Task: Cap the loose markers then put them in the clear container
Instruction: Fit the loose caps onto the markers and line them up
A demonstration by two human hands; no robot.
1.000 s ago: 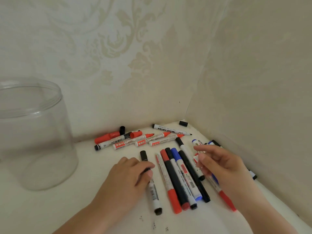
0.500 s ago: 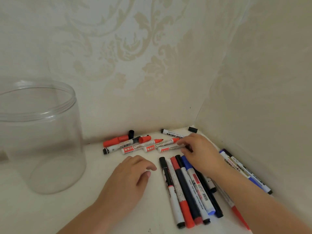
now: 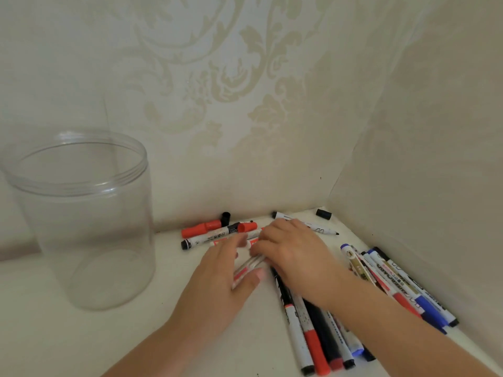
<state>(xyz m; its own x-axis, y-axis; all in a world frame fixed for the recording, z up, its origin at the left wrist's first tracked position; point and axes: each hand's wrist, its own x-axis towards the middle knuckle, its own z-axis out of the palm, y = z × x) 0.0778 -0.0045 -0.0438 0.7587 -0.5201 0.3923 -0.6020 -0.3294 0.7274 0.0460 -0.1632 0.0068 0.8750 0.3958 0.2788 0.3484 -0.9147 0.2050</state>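
The clear container (image 3: 81,219) stands upright on the left with nothing in it. My right hand (image 3: 294,257) reaches left over the pile, its fingers curled on blurred red-and-white markers (image 3: 246,270). Just left of it is my left hand (image 3: 217,289), whose thumb and fingers bracket the same markers; blur hides the grip. Several capped markers (image 3: 313,336) lie side by side in front. At the back lie a red marker (image 3: 201,228), a loose red cap (image 3: 247,227), a black-ended marker (image 3: 206,239), an uncapped black marker (image 3: 322,230) and two black caps (image 3: 225,217) (image 3: 324,214).
A further bunch of blue, black and red markers (image 3: 394,278) lies along the right wall. Patterned walls close in the white surface (image 3: 54,336) at the back and right, forming a corner. The container stands near the back wall.
My right hand has moved left from the back row, drawing red-and-white markers towards my left hand. My left hand has lifted and spread its fingers around them. The camera has shifted closer.
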